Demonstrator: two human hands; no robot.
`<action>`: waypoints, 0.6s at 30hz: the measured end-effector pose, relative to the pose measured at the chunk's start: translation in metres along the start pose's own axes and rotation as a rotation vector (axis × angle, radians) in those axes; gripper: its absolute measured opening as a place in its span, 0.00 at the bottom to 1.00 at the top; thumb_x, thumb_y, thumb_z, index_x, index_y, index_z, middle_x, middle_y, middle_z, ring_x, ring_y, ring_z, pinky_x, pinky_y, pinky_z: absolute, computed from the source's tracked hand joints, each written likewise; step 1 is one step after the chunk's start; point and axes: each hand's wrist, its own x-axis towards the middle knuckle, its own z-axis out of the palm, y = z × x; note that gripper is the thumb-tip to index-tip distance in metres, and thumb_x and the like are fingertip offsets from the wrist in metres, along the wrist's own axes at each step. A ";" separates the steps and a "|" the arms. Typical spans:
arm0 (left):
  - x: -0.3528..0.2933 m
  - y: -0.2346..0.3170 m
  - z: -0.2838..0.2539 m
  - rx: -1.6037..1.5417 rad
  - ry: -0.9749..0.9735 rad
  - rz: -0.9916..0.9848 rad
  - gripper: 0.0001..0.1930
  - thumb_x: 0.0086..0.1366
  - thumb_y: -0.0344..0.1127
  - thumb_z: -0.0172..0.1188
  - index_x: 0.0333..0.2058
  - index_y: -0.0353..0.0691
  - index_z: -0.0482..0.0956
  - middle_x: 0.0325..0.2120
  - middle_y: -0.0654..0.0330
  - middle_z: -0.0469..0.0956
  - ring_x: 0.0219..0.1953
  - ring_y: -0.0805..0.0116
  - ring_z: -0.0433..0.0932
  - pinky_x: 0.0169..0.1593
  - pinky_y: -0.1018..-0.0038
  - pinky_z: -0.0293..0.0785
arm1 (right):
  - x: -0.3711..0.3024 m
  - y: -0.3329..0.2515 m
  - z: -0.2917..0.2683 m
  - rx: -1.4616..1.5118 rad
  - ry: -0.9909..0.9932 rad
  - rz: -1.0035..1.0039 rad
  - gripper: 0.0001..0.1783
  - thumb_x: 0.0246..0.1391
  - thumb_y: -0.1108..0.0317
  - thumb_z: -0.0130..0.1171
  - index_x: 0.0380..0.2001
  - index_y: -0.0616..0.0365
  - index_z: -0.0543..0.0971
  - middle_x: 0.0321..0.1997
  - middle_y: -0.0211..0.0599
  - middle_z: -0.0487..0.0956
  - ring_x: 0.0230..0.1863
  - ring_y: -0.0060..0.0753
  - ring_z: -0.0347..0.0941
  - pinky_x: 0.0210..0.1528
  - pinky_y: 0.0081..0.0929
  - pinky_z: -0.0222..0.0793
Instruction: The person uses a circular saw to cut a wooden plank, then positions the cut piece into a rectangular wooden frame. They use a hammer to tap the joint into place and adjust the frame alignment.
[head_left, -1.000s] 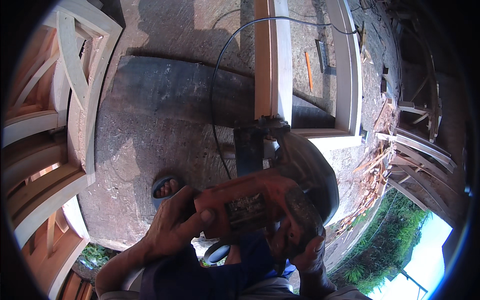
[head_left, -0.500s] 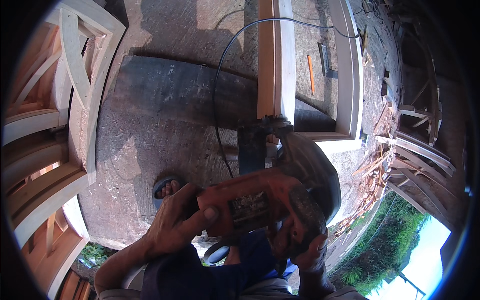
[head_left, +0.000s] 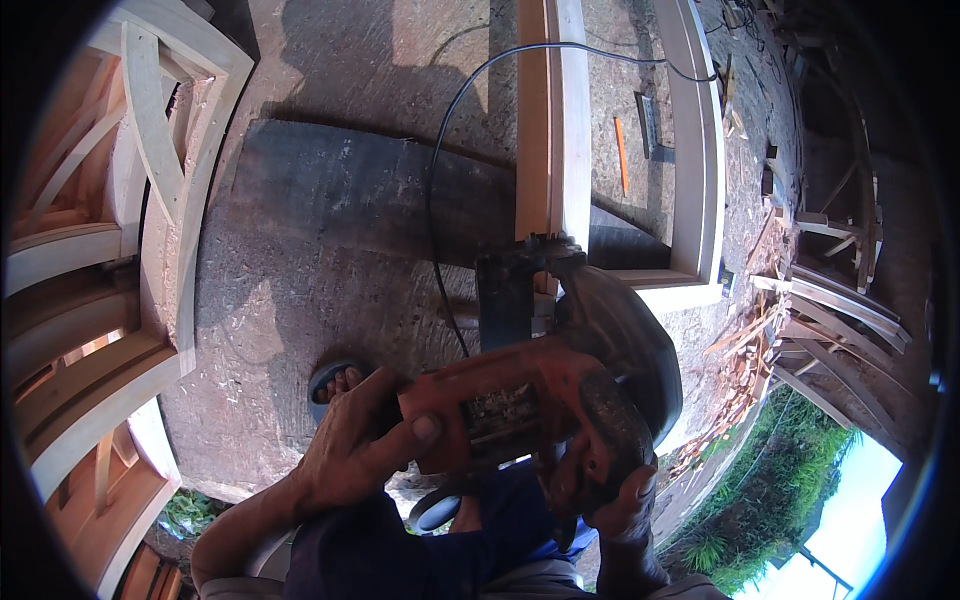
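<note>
A worn red circular saw (head_left: 510, 405) with a dark base plate and rounded blade guard (head_left: 625, 350) is held in front of me in both hands. My left hand (head_left: 365, 440) grips the end of its motor housing, thumb lying on top. Around the rear handle is wrapped my right hand (head_left: 610, 490), its fingers partly hidden by the handle. The saw's front meets the near end of a long wooden beam (head_left: 552, 130); the contact and the blade are hidden beneath the tool. A black cord (head_left: 432, 170) loops from the saw across the beam.
Right of the beam is a pale wooden frame (head_left: 695, 150), with an orange pencil (head_left: 621, 155) and a dark square (head_left: 648, 125) inside. A dark board (head_left: 350, 185) lies under the beam. Wooden frames (head_left: 165, 200) stand at left; wood scraps (head_left: 755, 330) lie at right. My sandalled foot (head_left: 335, 380) is close by.
Very little differs. The saw and both hands sit slightly lower and further right in the picture, and the surroundings have shifted by a similar small amount.
</note>
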 end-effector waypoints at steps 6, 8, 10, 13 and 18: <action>0.002 0.003 -0.001 -0.032 -0.012 -0.011 0.34 0.62 0.63 0.59 0.44 0.31 0.75 0.30 0.50 0.76 0.37 0.60 0.74 0.44 0.60 0.68 | 0.002 -0.002 0.001 -0.068 0.013 -0.013 0.55 0.47 0.18 0.53 0.51 0.67 0.73 0.22 0.35 0.76 0.20 0.23 0.72 0.20 0.20 0.64; 0.002 0.004 -0.002 -0.038 -0.009 -0.028 0.34 0.62 0.63 0.59 0.44 0.31 0.75 0.30 0.50 0.77 0.37 0.61 0.75 0.43 0.60 0.69 | 0.003 -0.001 0.000 -0.172 -0.019 -0.055 0.62 0.51 0.14 0.39 0.54 0.74 0.71 0.20 0.35 0.74 0.19 0.25 0.72 0.20 0.22 0.67; 0.003 0.004 -0.001 -0.049 -0.003 0.003 0.33 0.62 0.63 0.59 0.44 0.30 0.75 0.30 0.50 0.77 0.36 0.62 0.76 0.41 0.61 0.70 | 0.004 -0.002 -0.001 -0.191 -0.033 -0.060 0.62 0.51 0.14 0.39 0.54 0.74 0.71 0.20 0.35 0.74 0.19 0.25 0.72 0.20 0.21 0.67; 0.003 0.005 -0.001 -0.063 0.004 0.018 0.33 0.63 0.62 0.59 0.44 0.30 0.75 0.29 0.50 0.77 0.35 0.62 0.76 0.39 0.63 0.70 | 0.005 -0.004 -0.001 -0.195 -0.040 -0.052 0.61 0.51 0.15 0.41 0.52 0.73 0.71 0.20 0.35 0.75 0.19 0.25 0.73 0.20 0.21 0.67; 0.005 0.006 -0.002 -0.094 0.014 0.037 0.32 0.63 0.60 0.60 0.43 0.30 0.75 0.28 0.51 0.77 0.34 0.64 0.77 0.38 0.64 0.71 | 0.007 -0.007 0.003 0.001 0.012 -0.020 0.52 0.46 0.20 0.60 0.48 0.65 0.74 0.22 0.35 0.76 0.19 0.21 0.71 0.19 0.19 0.62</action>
